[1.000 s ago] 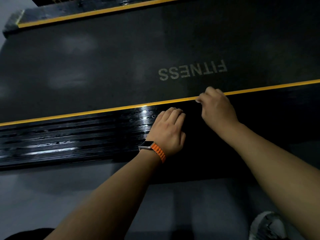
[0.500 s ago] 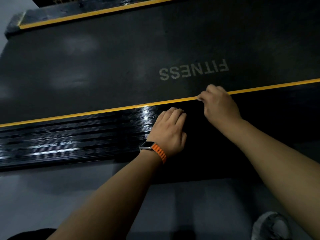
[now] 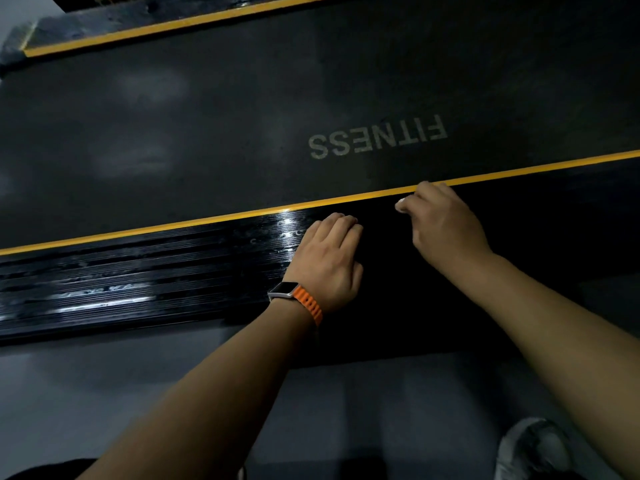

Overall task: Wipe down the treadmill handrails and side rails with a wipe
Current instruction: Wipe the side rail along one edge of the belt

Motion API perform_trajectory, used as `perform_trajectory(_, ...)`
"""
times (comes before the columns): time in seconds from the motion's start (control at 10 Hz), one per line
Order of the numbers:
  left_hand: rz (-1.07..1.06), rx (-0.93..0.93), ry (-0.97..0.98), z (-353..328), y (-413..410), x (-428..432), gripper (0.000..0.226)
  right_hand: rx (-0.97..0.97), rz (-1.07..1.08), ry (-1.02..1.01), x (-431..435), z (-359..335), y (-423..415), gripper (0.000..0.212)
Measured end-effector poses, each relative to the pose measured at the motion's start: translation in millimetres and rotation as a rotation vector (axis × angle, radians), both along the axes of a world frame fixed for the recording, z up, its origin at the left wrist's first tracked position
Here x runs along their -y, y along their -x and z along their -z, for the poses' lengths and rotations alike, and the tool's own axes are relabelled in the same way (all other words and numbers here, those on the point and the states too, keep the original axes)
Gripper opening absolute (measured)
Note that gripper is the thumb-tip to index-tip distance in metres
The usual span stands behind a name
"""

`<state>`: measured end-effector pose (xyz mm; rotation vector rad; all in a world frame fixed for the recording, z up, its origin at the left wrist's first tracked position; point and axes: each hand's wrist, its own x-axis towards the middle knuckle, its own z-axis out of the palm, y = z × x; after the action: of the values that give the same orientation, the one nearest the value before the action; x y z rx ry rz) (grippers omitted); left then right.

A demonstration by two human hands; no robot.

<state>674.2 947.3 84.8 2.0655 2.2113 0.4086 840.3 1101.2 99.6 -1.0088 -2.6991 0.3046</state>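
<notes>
Side rail (image 3: 138,271), black, ribbed: left hand (image 3: 329,261) flat, fingers extended on it; right hand (image 3: 446,220) curled, pinching white wipe (image 3: 401,205); belt (image 3: 207,133) lettered "FITNESS".

Hands (image 3: 329,258) on perhaps wet side rail (image 3: 138,278)

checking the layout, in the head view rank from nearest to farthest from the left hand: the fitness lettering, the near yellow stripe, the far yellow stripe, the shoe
From the left hand:
1. Near yellow stripe, just beyond the fingertips along the side rail's edge.
2. FITNESS lettering, on the belt, ahead and to the right.
3. Shoe, bottom right on the floor.
4. Far yellow stripe, across the belt at the top.
</notes>
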Motion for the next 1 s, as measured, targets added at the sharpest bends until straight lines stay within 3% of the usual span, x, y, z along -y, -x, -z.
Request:
perform_trajectory(0.1, -0.005, 0.003, 0.004, 1, 1, 0, 0.055, -0.047, 0.086, 0.022, -1, -1, -3, 0.026)
perform_trajectory(0.5, -0.013, -0.022, 0.006, 1, 1, 0, 0.057, -0.033, -0.033, -0.004, 16, 3, -11, 0.028)
perform_trajectory(0.6, -0.009, -0.014, 0.006, 0, 0, -1, 0.056, -0.088, 0.076, 0.038, 12, 2, -18, 0.025)
perform_trajectory(1.0, -0.015, -0.013, 0.024, 0, 0, 0, 0.056, -0.089, -0.002, 0.001, 40, 5, -26, 0.029)
